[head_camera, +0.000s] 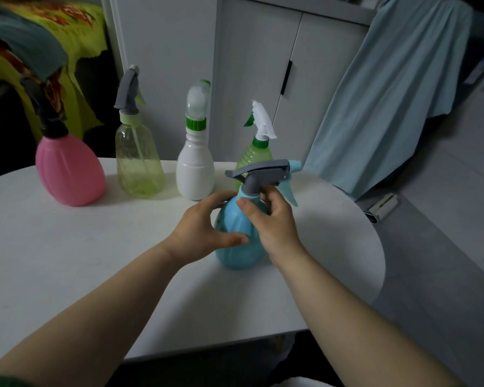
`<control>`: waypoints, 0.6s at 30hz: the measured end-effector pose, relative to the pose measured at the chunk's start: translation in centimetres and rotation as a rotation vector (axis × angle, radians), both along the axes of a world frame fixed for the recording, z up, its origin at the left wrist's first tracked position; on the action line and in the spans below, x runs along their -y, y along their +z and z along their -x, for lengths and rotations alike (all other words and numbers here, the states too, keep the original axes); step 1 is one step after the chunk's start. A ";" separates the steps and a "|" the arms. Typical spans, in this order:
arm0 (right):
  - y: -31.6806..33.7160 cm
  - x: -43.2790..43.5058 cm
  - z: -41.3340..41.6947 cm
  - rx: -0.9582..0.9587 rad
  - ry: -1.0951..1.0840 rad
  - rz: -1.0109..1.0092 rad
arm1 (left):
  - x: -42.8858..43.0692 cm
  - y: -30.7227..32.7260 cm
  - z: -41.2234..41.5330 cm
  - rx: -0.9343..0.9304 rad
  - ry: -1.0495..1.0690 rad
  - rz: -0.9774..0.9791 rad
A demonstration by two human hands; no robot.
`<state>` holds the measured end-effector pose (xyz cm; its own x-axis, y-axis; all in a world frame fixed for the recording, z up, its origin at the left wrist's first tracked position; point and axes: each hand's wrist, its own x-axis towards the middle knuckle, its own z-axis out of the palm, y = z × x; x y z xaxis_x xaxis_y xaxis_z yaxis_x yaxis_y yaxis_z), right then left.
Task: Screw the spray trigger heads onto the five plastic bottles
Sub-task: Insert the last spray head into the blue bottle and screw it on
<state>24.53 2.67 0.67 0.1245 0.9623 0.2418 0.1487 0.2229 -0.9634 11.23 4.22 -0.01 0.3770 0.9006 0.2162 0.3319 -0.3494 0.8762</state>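
A blue bottle point(236, 247) stands upright on the white table point(67, 261), wearing a grey and blue trigger head point(266, 171). My left hand point(204, 230) grips the bottle's body from the left. My right hand point(271, 222) pinches the blue collar just under the head, thumb in front. Behind stand a pink bottle point(69, 171) with a dark head, a clear yellow bottle point(139, 160) with a grey head, a white bottle point(195, 169) with a green collar and clear cap, and a green bottle point(253, 155) with a white head, partly hidden by the blue bottle's head.
White cupboard doors point(263, 79) rise behind the table. A light blue cloth point(397, 88) hangs at the right, and a yellow-green patterned cloth point(39, 51) at the left. The table's curved right edge point(380, 247) drops to a grey floor.
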 end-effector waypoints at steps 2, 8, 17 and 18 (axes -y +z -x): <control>-0.1 -0.1 0.1 0.014 0.016 -0.014 | -0.3 0.0 0.2 0.005 0.000 0.007; -0.8 0.1 -0.3 -0.047 0.076 -0.097 | -0.8 -0.1 0.5 0.053 -0.011 0.005; 0.7 -1.0 -0.1 0.096 0.098 -0.057 | -1.1 0.1 0.9 -0.002 -0.053 0.015; 0.9 -0.9 -0.2 0.124 0.136 -0.056 | -1.1 0.1 0.9 0.005 -0.055 0.019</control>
